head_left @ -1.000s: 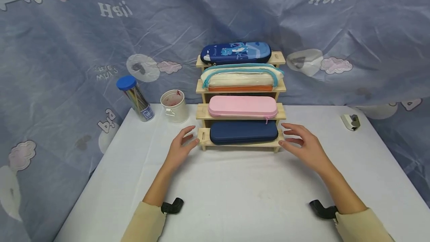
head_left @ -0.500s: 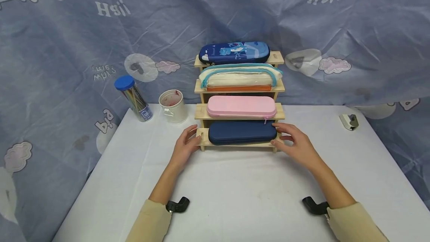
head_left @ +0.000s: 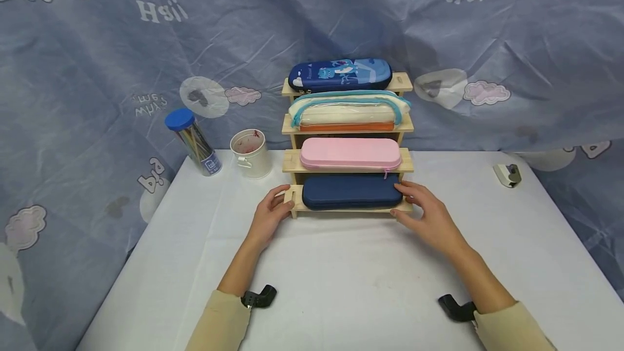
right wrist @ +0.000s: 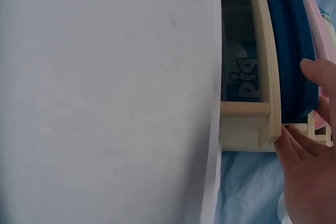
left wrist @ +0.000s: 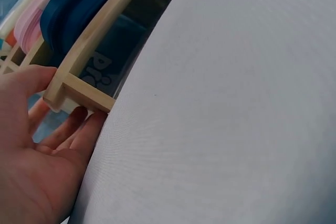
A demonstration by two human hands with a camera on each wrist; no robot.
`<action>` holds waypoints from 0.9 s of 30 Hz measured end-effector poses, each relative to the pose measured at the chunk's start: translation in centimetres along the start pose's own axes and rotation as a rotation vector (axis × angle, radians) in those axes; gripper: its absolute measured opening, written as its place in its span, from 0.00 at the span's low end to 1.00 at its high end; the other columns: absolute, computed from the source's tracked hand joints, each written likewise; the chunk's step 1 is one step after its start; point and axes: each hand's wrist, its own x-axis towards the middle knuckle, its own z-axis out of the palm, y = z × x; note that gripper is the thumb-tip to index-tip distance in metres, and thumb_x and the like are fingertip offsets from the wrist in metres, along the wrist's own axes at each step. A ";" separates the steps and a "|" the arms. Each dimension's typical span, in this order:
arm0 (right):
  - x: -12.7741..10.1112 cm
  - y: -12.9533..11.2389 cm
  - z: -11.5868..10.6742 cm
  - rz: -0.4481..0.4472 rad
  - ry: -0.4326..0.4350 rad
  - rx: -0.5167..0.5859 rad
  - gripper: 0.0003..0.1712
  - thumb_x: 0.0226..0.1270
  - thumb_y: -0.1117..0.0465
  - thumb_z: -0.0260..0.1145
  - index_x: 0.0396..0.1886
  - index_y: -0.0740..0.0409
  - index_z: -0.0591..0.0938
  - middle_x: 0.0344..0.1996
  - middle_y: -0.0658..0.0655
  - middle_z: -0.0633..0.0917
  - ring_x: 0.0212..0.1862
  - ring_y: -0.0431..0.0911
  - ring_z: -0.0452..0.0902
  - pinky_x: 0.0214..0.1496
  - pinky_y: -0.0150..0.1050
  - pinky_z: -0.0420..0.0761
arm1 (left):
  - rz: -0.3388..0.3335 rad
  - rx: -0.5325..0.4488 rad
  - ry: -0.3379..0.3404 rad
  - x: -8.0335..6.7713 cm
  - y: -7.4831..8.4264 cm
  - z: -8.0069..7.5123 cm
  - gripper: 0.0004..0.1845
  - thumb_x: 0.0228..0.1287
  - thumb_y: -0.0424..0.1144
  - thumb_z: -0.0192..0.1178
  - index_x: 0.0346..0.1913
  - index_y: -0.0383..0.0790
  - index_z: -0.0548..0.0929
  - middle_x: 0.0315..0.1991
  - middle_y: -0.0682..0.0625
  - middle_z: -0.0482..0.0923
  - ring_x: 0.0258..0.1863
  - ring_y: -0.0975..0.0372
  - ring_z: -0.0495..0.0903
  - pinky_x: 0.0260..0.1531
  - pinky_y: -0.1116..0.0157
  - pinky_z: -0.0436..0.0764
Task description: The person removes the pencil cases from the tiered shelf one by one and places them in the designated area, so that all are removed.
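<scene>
A stepped wooden rack [head_left: 407, 161] bears a pencil case on each tier. The dark blue pencil case [head_left: 352, 191] lies on the lowest, below a pink one [head_left: 350, 154]. Higher up are a white one with turquoise trim [head_left: 351, 113] and a blue printed one [head_left: 339, 75]. My left hand [head_left: 267, 219] grips the left end of the lowest shelf, thumb at the front corner and fingers at the side. My right hand [head_left: 434, 222] is spread at the right end; in the right wrist view its thumb [right wrist: 317, 72] overlaps the dark blue case and its fingertips meet the shelf end.
Left of the rack stand a white metal pot [head_left: 253, 156] and a clear tube of sticks with a blue lid [head_left: 195, 142]. A small white and black sharpener-like item [head_left: 507, 176] lies on the right of the white-covered table [head_left: 351, 280]. A printed cloth [head_left: 487, 58] hangs behind.
Both hands have closed in on the rack's lowest tier from either side. My left hand has taken hold of its end; my right has come up against the other end. The rack stays put.
</scene>
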 end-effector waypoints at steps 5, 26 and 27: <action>-0.5 -0.1 0.1 -0.031 0.029 -0.061 0.32 0.57 0.55 0.75 0.60 0.53 0.74 0.69 0.54 0.64 0.64 0.52 0.67 0.57 0.47 0.74 | 0.007 -0.005 -0.013 0.0 -0.3 0.4 0.27 0.66 0.31 0.61 0.67 0.39 0.69 0.57 0.38 0.75 0.53 0.54 0.78 0.52 0.55 0.78; -0.6 -0.5 0.9 -0.098 0.050 0.130 0.36 0.43 0.68 0.81 0.56 0.54 0.78 0.64 0.52 0.71 0.61 0.47 0.70 0.55 0.31 0.76 | 0.077 0.110 0.017 0.7 -2.7 -0.6 0.27 0.68 0.39 0.60 0.68 0.45 0.68 0.58 0.41 0.75 0.53 0.56 0.78 0.51 0.58 0.79; -0.7 -0.5 0.8 -0.094 0.054 0.139 0.36 0.42 0.68 0.81 0.55 0.54 0.79 0.63 0.53 0.72 0.62 0.47 0.70 0.55 0.31 0.75 | 0.078 0.116 0.022 0.7 -2.8 -0.7 0.27 0.68 0.40 0.60 0.68 0.47 0.68 0.58 0.41 0.75 0.53 0.56 0.78 0.51 0.58 0.79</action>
